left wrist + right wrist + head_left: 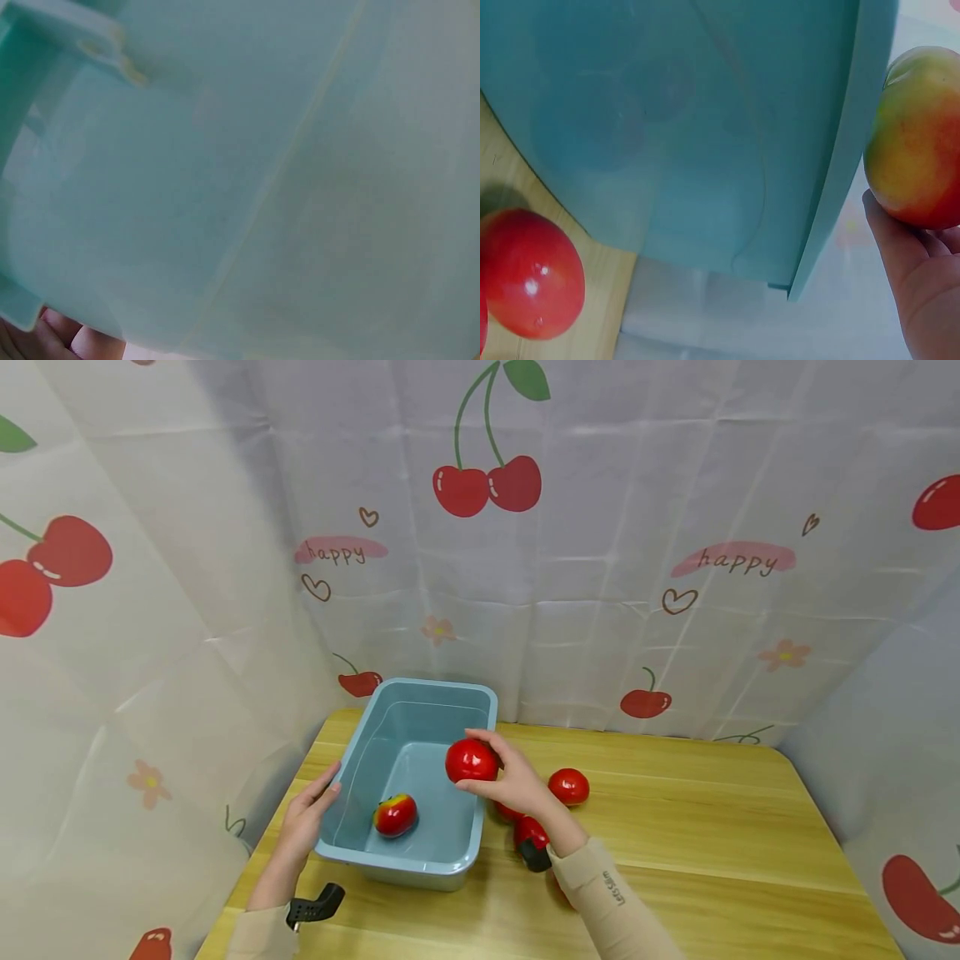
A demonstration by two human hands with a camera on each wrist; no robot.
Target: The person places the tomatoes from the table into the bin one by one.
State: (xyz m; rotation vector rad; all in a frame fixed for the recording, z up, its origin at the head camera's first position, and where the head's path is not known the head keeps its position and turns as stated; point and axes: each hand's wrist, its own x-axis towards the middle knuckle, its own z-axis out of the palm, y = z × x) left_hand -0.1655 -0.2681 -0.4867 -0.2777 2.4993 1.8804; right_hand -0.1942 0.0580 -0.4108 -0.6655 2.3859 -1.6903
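Observation:
My right hand (pixel 517 777) grips a glossy red apple (pixel 471 760), fingers and thumb around its side, over the right rim of a blue plastic bin (pixel 489 710). From the right wrist view this apple (pixel 919 142) shows a yellow-green face beside the bin's rim. Inside the bin, one red and yellow apple (pixel 395 815) lies on the floor near the front. My left hand (pixel 303 818) rests against the bin's left side, fingers extended at the rim. In the left wrist view its fingers (pixel 79 337) show beneath the bin's edge, partly hidden.
Several more red apples lie on the wooden table (pixel 675 827) right of the bin, one apple (pixel 568 787) behind my right wrist, others partly covered by my forearm. A cherry-print curtain (pixel 570 635) hangs behind the table and along both sides.

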